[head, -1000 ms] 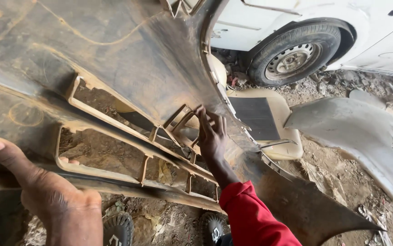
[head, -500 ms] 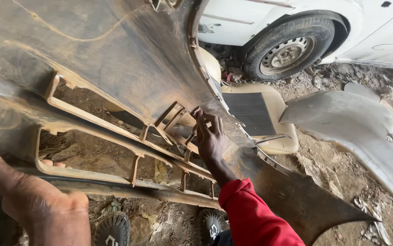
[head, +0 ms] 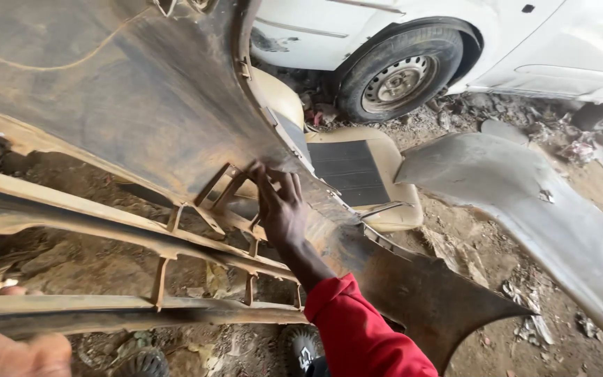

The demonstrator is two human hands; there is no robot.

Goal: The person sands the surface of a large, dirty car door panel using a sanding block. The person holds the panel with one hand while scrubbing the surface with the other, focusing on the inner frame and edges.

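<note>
The dusty car bumper [head: 127, 126] has been swung leftward. Its grille edge is pressed by the right hand [head: 280, 209], fingers spread; the lower rail is gripped by the left hand [head: 8, 349]. Repositioning appears underway, needing steady support.

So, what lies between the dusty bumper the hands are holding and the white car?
In the head view, a beige seat with a dark centre panel lies on the ground between the bumper and the car, near its wheel.
</note>
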